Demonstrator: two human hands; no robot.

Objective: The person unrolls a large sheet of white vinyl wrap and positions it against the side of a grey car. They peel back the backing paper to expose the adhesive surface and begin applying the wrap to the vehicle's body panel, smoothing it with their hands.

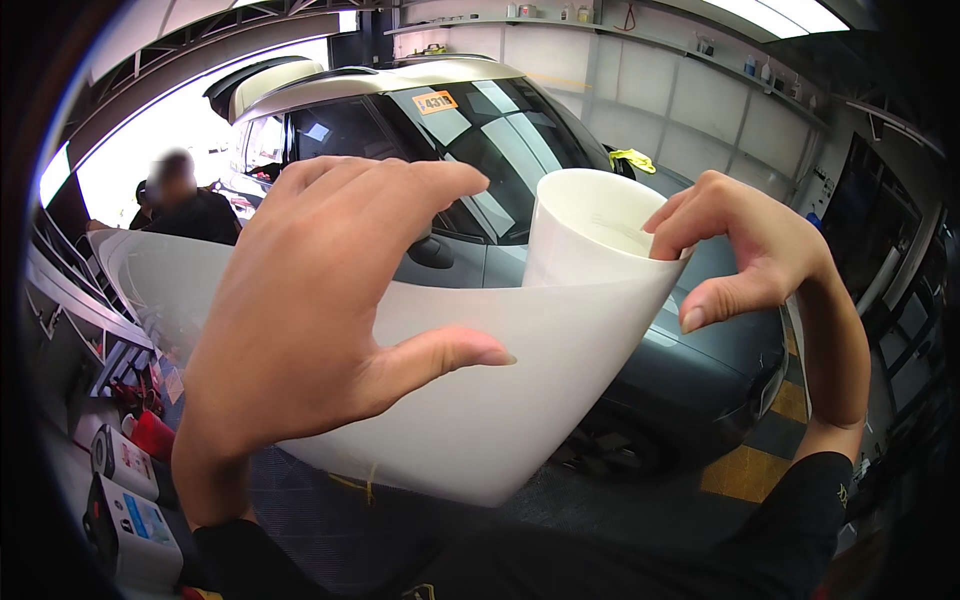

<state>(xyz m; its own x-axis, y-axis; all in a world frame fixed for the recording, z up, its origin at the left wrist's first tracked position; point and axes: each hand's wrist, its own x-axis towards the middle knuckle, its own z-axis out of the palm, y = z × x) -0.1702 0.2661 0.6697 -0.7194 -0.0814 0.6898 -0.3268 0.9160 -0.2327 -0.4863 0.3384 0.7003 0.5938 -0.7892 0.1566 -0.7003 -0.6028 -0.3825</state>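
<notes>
A wide sheet of glossy white film (480, 390) stretches from the far left across in front of me. At its right end it curls into an upright roll (575, 235). My left hand (330, 290) is over the near face of the film, fingers extended and thumb well apart, gripping nothing. At the roll's upper right rim is my right hand (740, 245). Its bent fingers reach over the rim, with the tips just inside the roll, while the thumb stands away from the film. Whether the left palm touches the film is hidden.
Behind the film stands a dark car (690, 360) with a pale roof and raised tailgate. Another person (185, 200) in dark clothes is beyond the film's far left end. Boxes (135, 520) and a red container (152, 435) sit at lower left. A shelf (640, 35) of bottles lines the wall.
</notes>
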